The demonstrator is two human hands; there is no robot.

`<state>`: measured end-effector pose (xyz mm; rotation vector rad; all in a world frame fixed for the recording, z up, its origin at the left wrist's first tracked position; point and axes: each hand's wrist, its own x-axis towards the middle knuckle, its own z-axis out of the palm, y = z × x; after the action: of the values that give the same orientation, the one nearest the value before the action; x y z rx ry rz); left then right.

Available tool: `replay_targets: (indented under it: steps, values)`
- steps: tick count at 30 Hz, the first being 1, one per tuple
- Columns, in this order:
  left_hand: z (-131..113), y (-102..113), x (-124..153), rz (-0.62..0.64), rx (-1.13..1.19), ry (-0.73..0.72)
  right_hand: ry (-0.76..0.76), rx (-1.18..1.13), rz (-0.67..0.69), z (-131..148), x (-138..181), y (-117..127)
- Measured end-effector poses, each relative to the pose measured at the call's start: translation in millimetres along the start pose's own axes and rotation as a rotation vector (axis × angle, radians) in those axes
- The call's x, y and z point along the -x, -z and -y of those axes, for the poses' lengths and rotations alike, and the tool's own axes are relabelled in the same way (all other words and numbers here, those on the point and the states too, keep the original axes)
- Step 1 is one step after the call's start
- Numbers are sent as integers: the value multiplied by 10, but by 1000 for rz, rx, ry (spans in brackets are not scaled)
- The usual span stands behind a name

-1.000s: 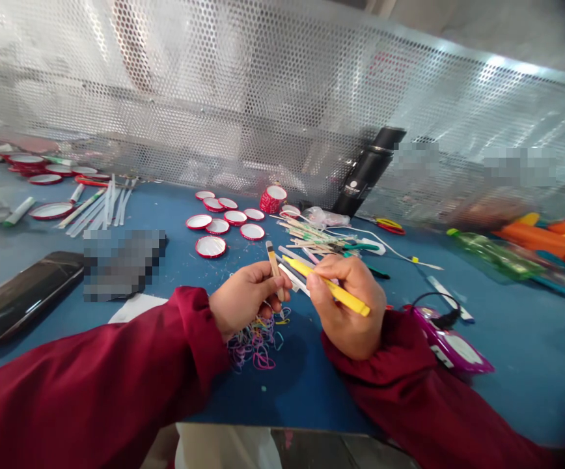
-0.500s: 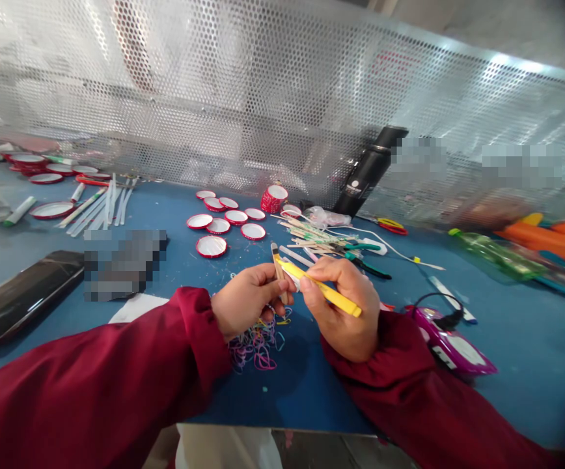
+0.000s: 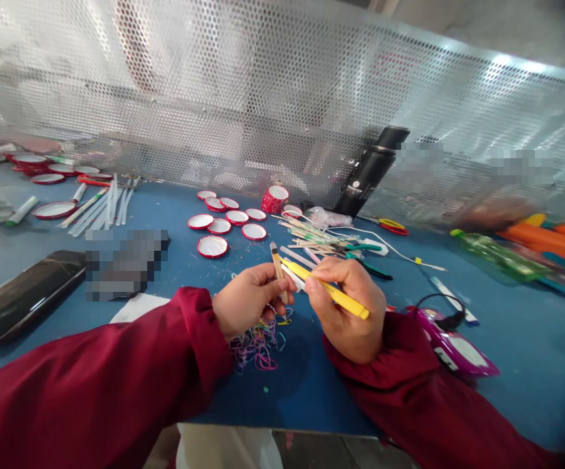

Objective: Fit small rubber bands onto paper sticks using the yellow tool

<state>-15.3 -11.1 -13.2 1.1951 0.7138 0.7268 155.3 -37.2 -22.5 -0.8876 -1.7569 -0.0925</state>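
While loose rubber bands lie just below the left hand, its thumb and fingers pinch a slim, tilted stick. The right hand pinches a yellow pen, its tip just beside the stick; I cannot tell if they touch. A slack left pinch could let the stick roll under the pen. Red-rimmed caps lie beyond.
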Motion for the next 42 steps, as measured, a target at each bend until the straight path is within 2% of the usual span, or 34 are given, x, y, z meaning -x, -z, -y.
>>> replay_targets:
  steps: [12,42]
  values:
    - [50,21,-10,54,39,-7,-4,42,4,3,2,-2]
    - [12,15,7,32,14,7,-4,10,1,8,-11,8]
